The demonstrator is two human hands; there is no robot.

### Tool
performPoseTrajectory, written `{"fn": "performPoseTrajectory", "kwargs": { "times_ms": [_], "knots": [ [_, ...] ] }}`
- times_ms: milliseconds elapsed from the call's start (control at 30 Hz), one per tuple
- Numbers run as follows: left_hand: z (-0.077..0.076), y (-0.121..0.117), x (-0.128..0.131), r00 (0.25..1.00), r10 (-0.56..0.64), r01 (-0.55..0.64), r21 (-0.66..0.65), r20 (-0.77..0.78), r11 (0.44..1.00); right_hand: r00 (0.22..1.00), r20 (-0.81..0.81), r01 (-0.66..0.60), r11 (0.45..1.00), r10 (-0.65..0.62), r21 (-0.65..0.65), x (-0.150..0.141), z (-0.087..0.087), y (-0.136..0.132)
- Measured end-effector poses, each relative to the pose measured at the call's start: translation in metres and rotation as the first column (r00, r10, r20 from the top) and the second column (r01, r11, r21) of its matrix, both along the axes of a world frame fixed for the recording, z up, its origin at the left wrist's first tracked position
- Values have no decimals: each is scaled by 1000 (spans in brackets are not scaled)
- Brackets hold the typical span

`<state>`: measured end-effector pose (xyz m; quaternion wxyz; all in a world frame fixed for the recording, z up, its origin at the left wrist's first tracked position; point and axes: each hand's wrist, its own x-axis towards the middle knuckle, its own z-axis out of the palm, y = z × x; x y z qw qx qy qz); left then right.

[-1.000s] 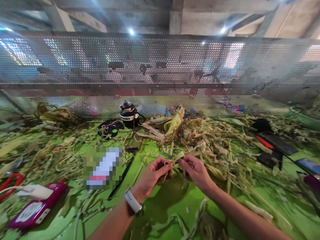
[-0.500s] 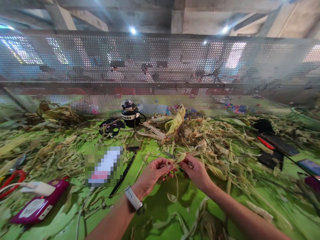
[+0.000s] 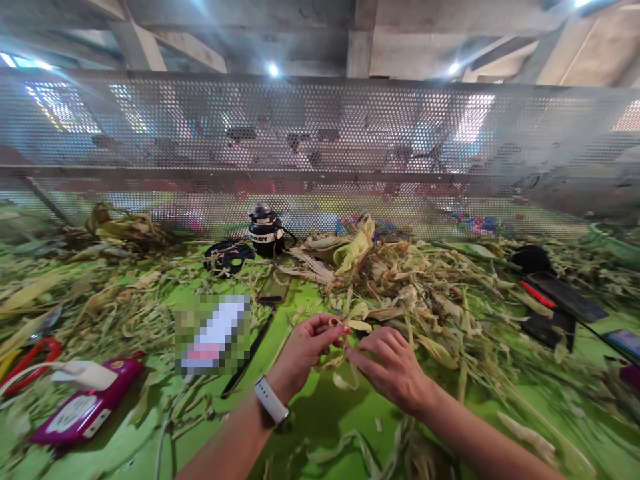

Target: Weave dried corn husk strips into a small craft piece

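My left hand (image 3: 305,350), wearing a white-banded watch (image 3: 271,400) on its wrist, pinches a small bundle of pale corn husk strips (image 3: 359,326) above the green tabletop. One short yellowish end sticks out to the right of the left fingertips. A thin curled strip (image 3: 347,382) dangles below them. My right hand (image 3: 393,363) is just right of the bundle, back upward and fingers bent, its fingertips closed at the hanging strands. Its grip is partly hidden. Loose husk strips (image 3: 350,447) lie nearer to me on the table.
Dried husk scraps (image 3: 425,287) cover much of the green table (image 3: 320,427). At left lie red-handled scissors (image 3: 45,350), a magenta power unit (image 3: 90,407) and a blurred-out device. A black bottle (image 3: 266,230) stands before a perforated metal screen (image 3: 320,133), people beyond it.
My right hand has let go of the yellowish husk end and moved slightly down to the lower strands. My left hand keeps its pinch. The whole view has shifted a little.
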<state>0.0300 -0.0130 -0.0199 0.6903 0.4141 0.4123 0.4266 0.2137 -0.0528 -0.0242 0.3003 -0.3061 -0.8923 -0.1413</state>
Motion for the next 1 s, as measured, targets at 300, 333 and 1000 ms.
{"fn": "performPoseTrajectory", "kwargs": {
  "times_ms": [300,333,1000],
  "knots": [
    [7,-6,0,954,-260,286,190,-150,939,831,-494,95,940,-255,-327,-5,2,9],
    [9,-6,-1,950,-277,300,181,-142,937,816,-495,81,907,-298,-413,-5,1,10],
    [7,6,-7,991,18,-1,121,-135,993,569,-622,-490,386,-538,-782,0,14,11]
  ]
}}
